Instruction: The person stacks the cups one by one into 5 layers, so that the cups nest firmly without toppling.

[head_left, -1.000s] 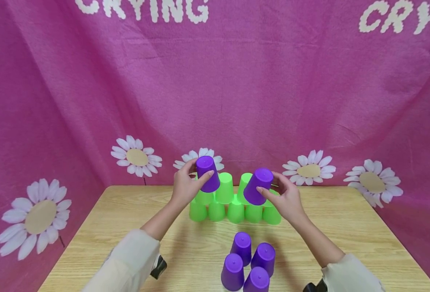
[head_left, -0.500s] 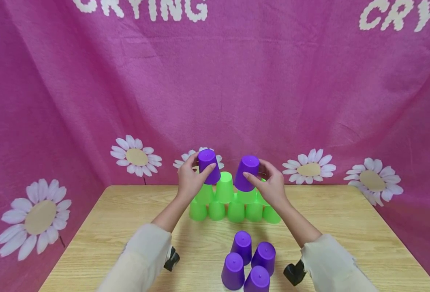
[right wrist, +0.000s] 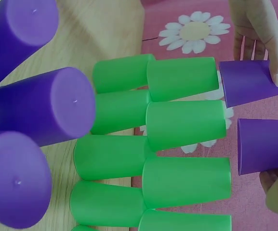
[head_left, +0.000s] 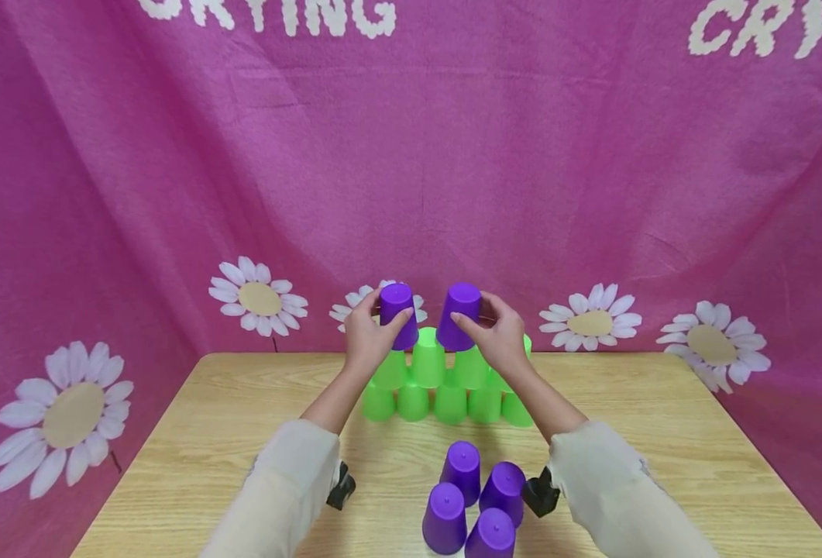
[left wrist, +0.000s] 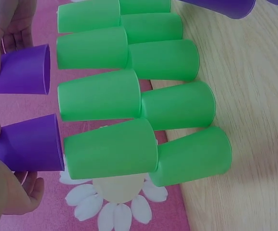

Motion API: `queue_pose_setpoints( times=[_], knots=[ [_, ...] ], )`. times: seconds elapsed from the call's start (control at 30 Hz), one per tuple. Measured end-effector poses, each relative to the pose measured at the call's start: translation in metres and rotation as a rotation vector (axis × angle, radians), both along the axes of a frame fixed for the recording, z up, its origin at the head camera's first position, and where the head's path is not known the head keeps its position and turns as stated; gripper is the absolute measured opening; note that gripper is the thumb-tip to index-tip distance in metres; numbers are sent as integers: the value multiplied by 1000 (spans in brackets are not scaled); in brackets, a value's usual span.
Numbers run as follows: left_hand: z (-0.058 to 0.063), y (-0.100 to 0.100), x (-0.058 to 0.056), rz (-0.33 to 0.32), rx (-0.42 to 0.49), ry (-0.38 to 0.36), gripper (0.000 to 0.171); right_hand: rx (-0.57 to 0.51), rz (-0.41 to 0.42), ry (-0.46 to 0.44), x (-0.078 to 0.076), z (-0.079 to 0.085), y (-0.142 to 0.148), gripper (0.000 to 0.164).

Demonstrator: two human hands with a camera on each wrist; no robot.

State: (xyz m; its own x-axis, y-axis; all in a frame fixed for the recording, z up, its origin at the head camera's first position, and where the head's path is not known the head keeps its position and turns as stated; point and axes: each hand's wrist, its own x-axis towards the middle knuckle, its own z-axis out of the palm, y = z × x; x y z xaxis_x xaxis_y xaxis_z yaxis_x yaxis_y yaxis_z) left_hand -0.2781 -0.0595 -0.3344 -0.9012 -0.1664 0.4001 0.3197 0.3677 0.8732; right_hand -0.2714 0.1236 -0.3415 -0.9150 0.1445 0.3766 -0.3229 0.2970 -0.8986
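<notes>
My left hand (head_left: 369,339) grips an upside-down purple cup (head_left: 394,304) between thumb and fingers, over the left end of a two-tier wall of green cups. Another inverted purple cup (head_left: 463,301), a little to the right, is held the same way by my right hand (head_left: 500,335). The upper green row (head_left: 428,360) sits across the gaps of the lower green row (head_left: 450,404), all mouths down. In the left wrist view, a slim gap shows between the left purple cup (left wrist: 33,144) and the end green cup (left wrist: 111,149). The right purple cup (right wrist: 263,147) also hangs apart from the green ones.
Several inverted purple cups (head_left: 445,518) stand clustered on the wooden table (head_left: 243,442), nearer me than the green wall. A pink cloth (head_left: 424,155) with daisies and lettering hangs behind the table and along its sides. Black wrist devices (head_left: 541,493) sit under both sleeves.
My right hand has carried its purple cup left and upward, close beside the other one. My left hand has risen slightly and shifted a little right. The green wall and the clustered cups stay put.
</notes>
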Motion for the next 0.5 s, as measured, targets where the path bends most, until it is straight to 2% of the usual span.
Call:
queue_pose_setpoints(
  times=[0.13,0.5],
  knots=[
    [-1,3,-1,-6,-6,-9,50,27,7,-18,-4,0,-4,51],
    [-4,8,-4,15,-16,34,48,41,22,-14,-9,-2,-13,53]
  ],
)
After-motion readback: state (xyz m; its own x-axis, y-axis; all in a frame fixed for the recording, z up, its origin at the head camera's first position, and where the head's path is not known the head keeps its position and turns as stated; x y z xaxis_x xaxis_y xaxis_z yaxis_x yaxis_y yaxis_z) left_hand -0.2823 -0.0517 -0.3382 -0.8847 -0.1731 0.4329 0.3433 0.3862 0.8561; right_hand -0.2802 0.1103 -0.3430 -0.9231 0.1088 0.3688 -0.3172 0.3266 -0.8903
